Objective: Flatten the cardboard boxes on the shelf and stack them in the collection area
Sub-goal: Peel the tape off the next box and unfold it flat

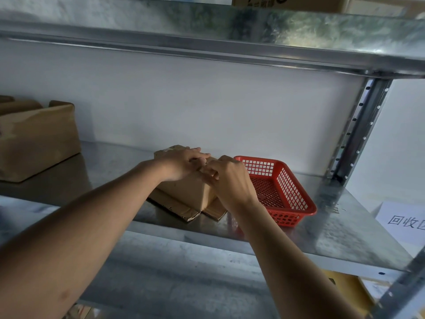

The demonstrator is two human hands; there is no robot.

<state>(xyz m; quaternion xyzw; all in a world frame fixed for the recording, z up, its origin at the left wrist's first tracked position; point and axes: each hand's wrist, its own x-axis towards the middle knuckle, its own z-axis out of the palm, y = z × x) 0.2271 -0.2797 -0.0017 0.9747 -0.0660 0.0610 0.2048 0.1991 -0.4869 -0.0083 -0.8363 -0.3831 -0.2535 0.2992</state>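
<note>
- Across the whole view runs a galvanised metal shelf [333,229], its deck carrying everything below; a second metal deck spans overhead, and a perforated upright post [358,130] stands at the right rear corner.
- At the far left of the shelf sits a large cardboard box [39,141] with its top flaps up, well apart from the hands.
- Right of centre rests a red plastic basket [289,194] with mesh walls, just beside the box being handled.
- At mid-shelf, the small cardboard box [190,189] stands not yet flattened, on top of flattened cardboard [181,209] whose ragged edges stick out towards the shelf's front.
- Both hands meet on the top of the small cardboard box, close together and touching at the fingers.
- Of the two, the left hand [184,163] lies over the box's top with fingers bent; whether it grips a flap or merely presses cannot be told.
- Beside it, the right hand [227,178] has curled fingers at the top edge, apparently pinching something there, though the grip is hidden.
- At the right edge, beyond the shelf, a white sheet [404,219] shows printed characters.
</note>
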